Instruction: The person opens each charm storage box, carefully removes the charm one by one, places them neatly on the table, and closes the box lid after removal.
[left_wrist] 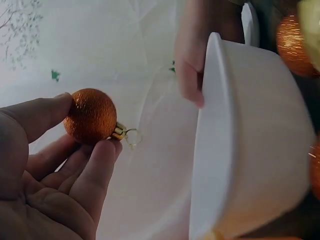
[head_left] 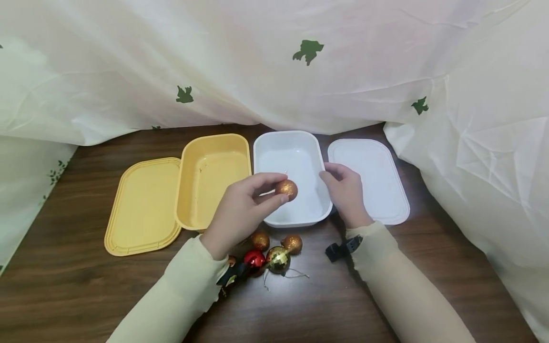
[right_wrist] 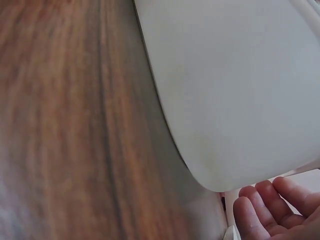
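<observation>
My left hand [head_left: 240, 207] pinches an orange glittery Christmas bauble [head_left: 286, 189] between thumb and fingers, above the white plastic box [head_left: 306, 207]. In the left wrist view the bauble's gold cap [left_wrist: 119, 132] and thin wire loop point toward the box. My right hand [head_left: 346, 193] holds the box's right rim, thumb over the edge and fingers [right_wrist: 250, 215] along the outer wall. Below the box lie two orange baubles [head_left: 293, 243], a red bauble [head_left: 254, 259] and a gold faceted bauble [head_left: 279, 260] with strings. The left wrist partly hides more baubles.
A yellow box [head_left: 214, 190] stands left of the white one, with a yellow lid [head_left: 143, 207] beside it. To the right lies a white lid [head_left: 373, 176], partly behind the right hand. A white cloth [head_left: 257, 62] with green bird shapes hangs behind the dark wooden table [head_left: 64, 267].
</observation>
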The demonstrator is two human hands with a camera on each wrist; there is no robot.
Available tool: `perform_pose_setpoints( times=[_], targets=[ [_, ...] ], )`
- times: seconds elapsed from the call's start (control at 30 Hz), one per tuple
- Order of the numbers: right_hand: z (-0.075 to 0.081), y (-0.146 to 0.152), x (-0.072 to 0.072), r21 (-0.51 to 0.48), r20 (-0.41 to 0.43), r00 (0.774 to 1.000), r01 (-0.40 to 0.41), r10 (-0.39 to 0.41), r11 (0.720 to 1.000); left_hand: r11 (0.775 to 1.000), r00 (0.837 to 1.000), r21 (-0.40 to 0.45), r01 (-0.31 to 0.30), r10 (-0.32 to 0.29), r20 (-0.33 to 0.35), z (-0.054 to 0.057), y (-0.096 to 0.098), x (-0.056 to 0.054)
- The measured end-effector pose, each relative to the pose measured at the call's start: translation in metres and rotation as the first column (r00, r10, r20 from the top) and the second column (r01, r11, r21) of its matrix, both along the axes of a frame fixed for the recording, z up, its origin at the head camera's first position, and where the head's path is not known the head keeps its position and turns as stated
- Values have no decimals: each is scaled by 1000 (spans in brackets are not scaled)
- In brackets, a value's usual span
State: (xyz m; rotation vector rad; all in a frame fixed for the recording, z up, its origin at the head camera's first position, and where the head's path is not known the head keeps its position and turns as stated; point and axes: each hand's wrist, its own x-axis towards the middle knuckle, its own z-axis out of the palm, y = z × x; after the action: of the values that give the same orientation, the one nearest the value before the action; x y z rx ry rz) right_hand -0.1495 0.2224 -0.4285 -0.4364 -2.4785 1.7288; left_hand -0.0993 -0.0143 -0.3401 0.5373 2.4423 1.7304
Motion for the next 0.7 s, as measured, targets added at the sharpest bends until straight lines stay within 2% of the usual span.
perform_pose_setpoints(
  times=[0.17,0.33,0.57,0.7],
  targets=[
    [-2,0,-2,16,16,1000,7,-8,1000,999,999,0,-40,40,15,-9,-22,12],
    [-3,1,-1,37,32,999,14,-16,999,998,999,-40,-41,40,-14,-13,-37,26],
    [-2,1,0,21,49,999,20,-21,1000,987,997,-147,-56,48,-60,-24,-57,43],
    [-1,0,0,19,46,999,24,-25,1000,965,990,-251,-78,45,-133,-31,-69,48]
  ],
)
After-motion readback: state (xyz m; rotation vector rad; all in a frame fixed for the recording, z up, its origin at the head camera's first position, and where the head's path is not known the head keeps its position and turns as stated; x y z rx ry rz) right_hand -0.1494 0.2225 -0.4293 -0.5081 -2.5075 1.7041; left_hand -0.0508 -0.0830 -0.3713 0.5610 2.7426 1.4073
